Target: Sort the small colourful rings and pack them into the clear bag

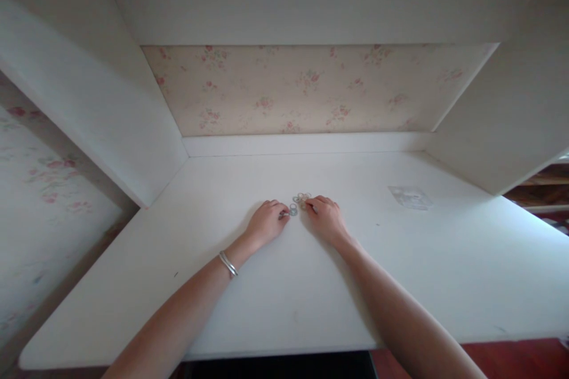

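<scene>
On the far left, floral wallpaper (pixel 57 189) is showing soft pink blooms on a pale ground, beside a smooth white upright panel (pixel 98 89). A broad white tabletop (pixel 267 308), flat and rounded at its near left corner, is spreading beneath both arms. A silvery bracelet (pixel 228 264), looking like thin, smooth double bands, is circling the left wrist. The left hand (pixel 267 221) is bending its fingers inward, a silvery glint showing at the tips; whether they are gripping a ring, I cannot tell. Just beside those fingertips, small round rings (pixel 293 209), grey and thin-rimmed, are lying on the tabletop between the hands. Slightly farther right and back, a loose pile of rings (pixel 303 197), pale and yellowish, is overlapping in open circles. The right hand (pixel 326 217) is curling its fingers down at the pile's right edge; I cannot tell whether it is pinching one. Farther right, well apart from the hands, a clear, crinkled plastic bag (pixel 409 197) is lying flat and catching light. Beyond it, another plain white panel (pixel 498 106) is rising, with brown wood (pixel 537 183) showing past its lower edge.
</scene>
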`<action>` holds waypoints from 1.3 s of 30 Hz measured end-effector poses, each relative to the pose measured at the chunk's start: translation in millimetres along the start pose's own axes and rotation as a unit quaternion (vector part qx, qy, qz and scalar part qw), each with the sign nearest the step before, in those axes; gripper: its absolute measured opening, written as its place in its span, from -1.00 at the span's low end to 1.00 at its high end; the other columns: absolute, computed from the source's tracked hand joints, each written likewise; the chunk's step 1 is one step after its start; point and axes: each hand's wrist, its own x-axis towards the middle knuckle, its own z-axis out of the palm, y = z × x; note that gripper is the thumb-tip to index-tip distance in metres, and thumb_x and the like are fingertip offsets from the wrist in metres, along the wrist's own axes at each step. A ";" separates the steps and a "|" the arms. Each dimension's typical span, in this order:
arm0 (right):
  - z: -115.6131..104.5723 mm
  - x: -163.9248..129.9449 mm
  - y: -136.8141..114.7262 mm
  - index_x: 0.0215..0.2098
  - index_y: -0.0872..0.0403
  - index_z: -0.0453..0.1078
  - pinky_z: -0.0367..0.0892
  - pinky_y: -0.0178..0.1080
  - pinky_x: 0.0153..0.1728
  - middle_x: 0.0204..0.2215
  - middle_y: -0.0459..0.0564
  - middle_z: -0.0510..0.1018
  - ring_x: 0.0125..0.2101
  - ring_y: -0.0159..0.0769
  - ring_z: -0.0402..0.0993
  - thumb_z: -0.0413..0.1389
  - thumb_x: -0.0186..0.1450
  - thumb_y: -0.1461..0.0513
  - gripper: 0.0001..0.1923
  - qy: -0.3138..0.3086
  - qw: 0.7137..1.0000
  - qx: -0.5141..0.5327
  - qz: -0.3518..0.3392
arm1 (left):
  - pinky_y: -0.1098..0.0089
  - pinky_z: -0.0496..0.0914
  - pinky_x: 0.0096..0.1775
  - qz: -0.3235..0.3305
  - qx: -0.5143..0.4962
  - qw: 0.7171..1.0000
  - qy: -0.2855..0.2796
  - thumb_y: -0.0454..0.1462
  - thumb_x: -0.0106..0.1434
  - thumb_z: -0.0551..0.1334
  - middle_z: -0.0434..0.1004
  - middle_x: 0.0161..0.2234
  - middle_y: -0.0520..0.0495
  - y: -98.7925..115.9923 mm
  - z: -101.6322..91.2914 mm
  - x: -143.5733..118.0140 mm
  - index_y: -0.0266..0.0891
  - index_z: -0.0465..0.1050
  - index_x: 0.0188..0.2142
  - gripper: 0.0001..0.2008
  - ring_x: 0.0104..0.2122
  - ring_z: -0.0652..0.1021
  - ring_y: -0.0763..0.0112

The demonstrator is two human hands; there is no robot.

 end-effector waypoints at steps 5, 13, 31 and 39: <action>3.6 -3.5 -1.9 -0.12 -0.02 0.45 0.22 -0.33 -0.19 -0.21 -0.02 0.48 -0.22 -0.35 0.37 -0.05 0.31 0.22 -0.73 -0.001 0.998 0.043 -0.045 | 0.34 0.32 -0.15 -0.021 0.007 1.000 0.014 -0.22 0.19 0.18 0.56 -0.31 -0.05 0.1 4.4 9.3 -0.12 0.48 -0.27 -0.86 -0.27 0.50 0.32; 6.5 -10.8 -4.7 -0.27 -0.05 0.50 0.24 -0.30 -0.25 -0.26 -0.03 0.46 -0.28 -0.33 0.38 -0.01 0.30 0.19 -0.78 -0.025 0.995 0.005 -0.098 | 0.33 0.27 0.02 0.032 -0.055 0.997 0.038 -0.26 0.21 0.18 0.50 -0.11 -0.03 4.2 -3.2 -3.8 -0.15 0.47 -0.19 -0.83 -0.08 0.44 0.35; 9.6 -24.9 -13.9 -0.24 0.03 0.48 0.30 -0.28 -0.28 -0.30 0.01 0.42 -0.31 -0.33 0.39 -0.03 0.33 0.13 -0.74 0.098 0.973 0.175 -0.110 | 0.45 0.34 -0.22 -0.043 -0.068 0.997 0.009 -0.28 0.24 0.09 0.54 -0.33 -0.02 -9.1 -23.2 -44.6 -0.21 0.50 -0.28 -0.79 -0.33 0.48 0.42; 14.4 -49.4 -38.8 -0.25 0.00 0.49 0.21 -0.31 -0.28 -0.37 -0.03 0.43 -0.37 -0.39 0.34 -0.01 0.33 0.19 -0.78 -0.020 0.959 0.125 -0.253 | 0.47 0.34 -0.23 -0.039 -0.059 0.997 -0.021 -0.27 0.24 0.07 0.56 -0.28 0.00 -10.1 -25.1 -49.5 -0.18 0.49 -0.28 -0.79 -0.28 0.50 0.43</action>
